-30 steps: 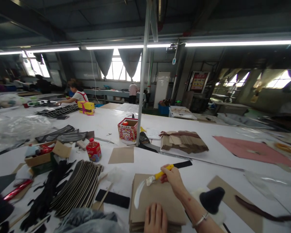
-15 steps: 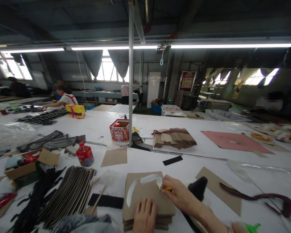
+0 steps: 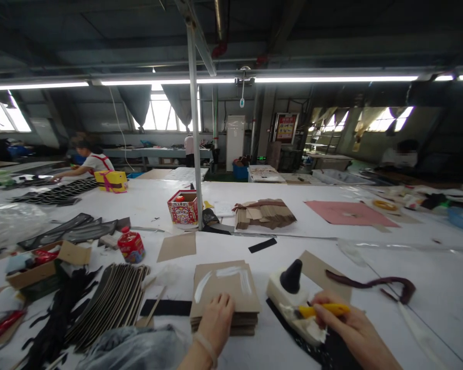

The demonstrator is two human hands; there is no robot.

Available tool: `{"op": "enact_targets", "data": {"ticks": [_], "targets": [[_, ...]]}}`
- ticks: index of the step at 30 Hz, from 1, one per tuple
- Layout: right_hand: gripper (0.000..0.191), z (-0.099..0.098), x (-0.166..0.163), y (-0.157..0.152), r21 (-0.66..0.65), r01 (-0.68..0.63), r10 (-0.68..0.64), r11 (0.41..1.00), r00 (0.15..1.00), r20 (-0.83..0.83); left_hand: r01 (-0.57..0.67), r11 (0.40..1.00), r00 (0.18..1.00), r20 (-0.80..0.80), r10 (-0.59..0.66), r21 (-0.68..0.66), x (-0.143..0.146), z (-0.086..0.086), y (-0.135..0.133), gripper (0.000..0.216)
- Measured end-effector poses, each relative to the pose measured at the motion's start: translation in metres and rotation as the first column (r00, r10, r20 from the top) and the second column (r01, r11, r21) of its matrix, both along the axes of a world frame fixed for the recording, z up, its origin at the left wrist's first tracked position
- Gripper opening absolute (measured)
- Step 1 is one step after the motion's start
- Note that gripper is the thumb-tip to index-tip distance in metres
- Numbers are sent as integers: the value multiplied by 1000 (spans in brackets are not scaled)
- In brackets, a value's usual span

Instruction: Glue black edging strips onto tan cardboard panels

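Note:
My left hand (image 3: pixel 217 316) lies flat, fingers stretched, on a stack of brown cardboard sheets (image 3: pixel 206 307). The top sheet carries a curved white smear of glue (image 3: pixel 227 273) along its far and side edges. My right hand (image 3: pixel 341 321) grips a brush by its yellow handle (image 3: pixel 334 309). Its bristle end is in or over a white glue container (image 3: pixel 278 295), which has a black cone (image 3: pixel 292 276) standing at its far side; the bristles cannot be made out. Under the container lies a black sheet (image 3: pixel 293 341).
Left of the stack are a black strip (image 3: pixel 170 307), a fanned row of dark curved pieces (image 3: pixel 110 298), a red bottle (image 3: pixel 131 245) and an open carton (image 3: pixel 71 253). A metal post (image 3: pixel 195 128) rises from the table. A person (image 3: pixel 94 159) works at the far left.
My right hand has moved right with the brush, from the top sheet to the glue container. White glue now runs further down the sheet's right side. My left hand stays on the stack.

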State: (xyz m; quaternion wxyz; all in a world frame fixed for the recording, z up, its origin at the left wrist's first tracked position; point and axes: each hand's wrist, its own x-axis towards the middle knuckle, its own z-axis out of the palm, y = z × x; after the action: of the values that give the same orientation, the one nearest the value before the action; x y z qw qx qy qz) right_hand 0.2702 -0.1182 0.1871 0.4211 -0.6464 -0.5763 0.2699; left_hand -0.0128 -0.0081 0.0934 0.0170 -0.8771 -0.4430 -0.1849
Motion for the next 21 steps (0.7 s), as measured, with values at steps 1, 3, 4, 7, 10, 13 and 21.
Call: {"op": "enact_targets", "data": {"ticks": [1, 3, 4, 7, 10, 13, 21], "targets": [[30, 0, 4, -7, 3, 21, -21, 1000, 1000, 18, -2, 1000, 1000, 24, 2, 13, -2, 8, 0, 20], [31, 2, 6, -19, 20, 18, -19, 1000, 996, 85, -24, 998, 997, 74, 21, 49, -9, 27, 1, 21], [31, 3, 5, -24, 32, 6, -10, 999, 992, 127, -43, 997, 992, 120, 35, 70, -12, 37, -1, 22], [33, -3, -10, -36, 6, 5, -6, 1000, 972, 235, -98, 994, 857, 512, 60, 48, -22, 67, -14, 20], [35, -17, -34, -45, -90, -23, 46, 996, 965, 260, -46, 967, 327, 911, 251, -250, -25, 84, -45, 21], [40, -31, -64, -55, -171, -100, 132, 980, 973, 188, 171, 826, -103, 824, 557, -537, -21, 77, -83, 37], [41, -84, -107, -97, -348, -60, -44, 935, 959, -282, 302, 597, -327, 507, 797, -744, -15, 23, -172, 52]]}}
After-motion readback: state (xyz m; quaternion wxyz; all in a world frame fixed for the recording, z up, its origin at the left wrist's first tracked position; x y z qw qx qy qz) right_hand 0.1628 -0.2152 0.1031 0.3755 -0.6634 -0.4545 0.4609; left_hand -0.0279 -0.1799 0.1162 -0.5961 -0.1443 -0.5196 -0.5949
